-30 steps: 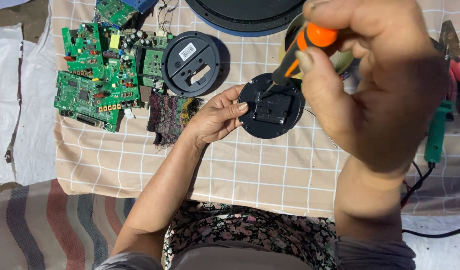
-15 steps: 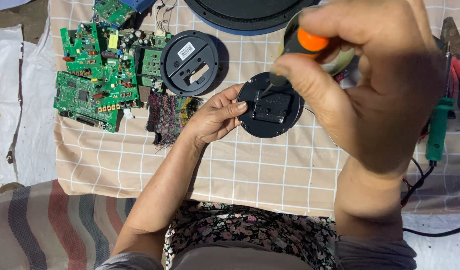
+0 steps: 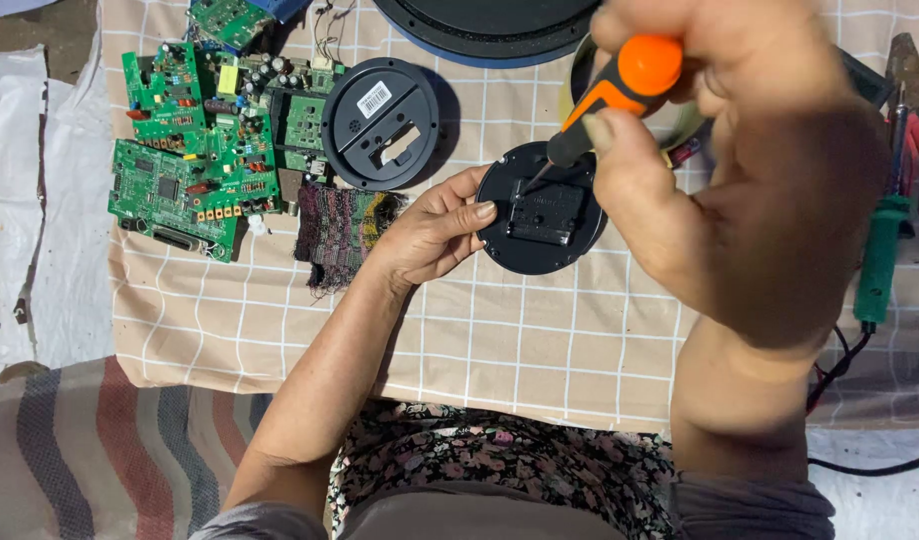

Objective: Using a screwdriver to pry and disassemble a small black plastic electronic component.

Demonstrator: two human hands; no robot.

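Left hand point(image 3: 435, 235) steadies a round black disc point(image 3: 542, 215) on the checked cloth point(image 3: 540, 350). Right hand point(image 3: 750, 170) grips an orange-handled screwdriver point(image 3: 615, 95), tip on the disc. Green circuit boards point(image 3: 195, 150) lie well left.

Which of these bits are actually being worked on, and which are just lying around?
In use: round black disc, steadied by the left hand; orange-handled screwdriver in the right hand.

Lying about: green circuit boards, second black disc, green-handled tool.
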